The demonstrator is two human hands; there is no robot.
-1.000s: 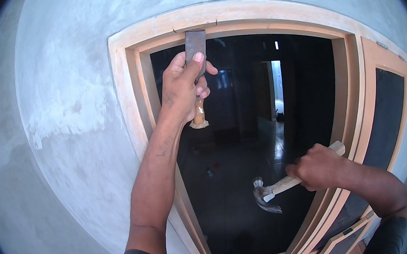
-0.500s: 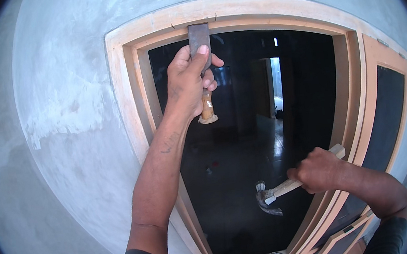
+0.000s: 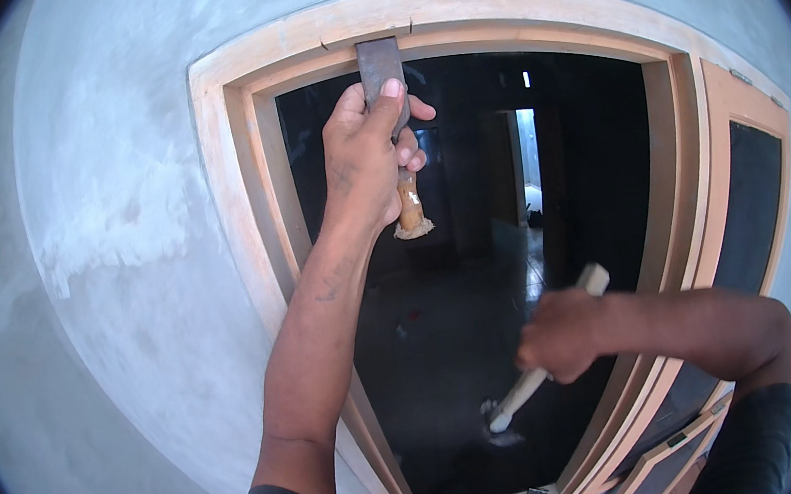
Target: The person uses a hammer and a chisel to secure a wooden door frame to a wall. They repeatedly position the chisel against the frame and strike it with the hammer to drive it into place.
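left hand [image 3: 367,167] fingers wrap a wooden-handled chisel [image 3: 387,102], blade against the door frame [image 3: 241,177]; right hand [image 3: 562,335] fingers grip a blurred hammer [image 3: 537,377].

The chisel [image 3: 383,73] has a dull grey blade and tan handle. The door frame [image 3: 232,197] is pale wood, and the wall [image 3: 115,181] is grey with white patches.

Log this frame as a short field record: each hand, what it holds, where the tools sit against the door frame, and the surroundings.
left hand: raised, gripping a chisel, wooden handle end below the fist
chisel blade: flat metal, pointing up at the top rail of the wooden door frame
right hand: lower right, gripping a hammer by its pale wooden handle; head blurred, hanging low
opening: dark room beyond, a bright doorway far inside
wall: grey plaster, a whiter patch left of the frame
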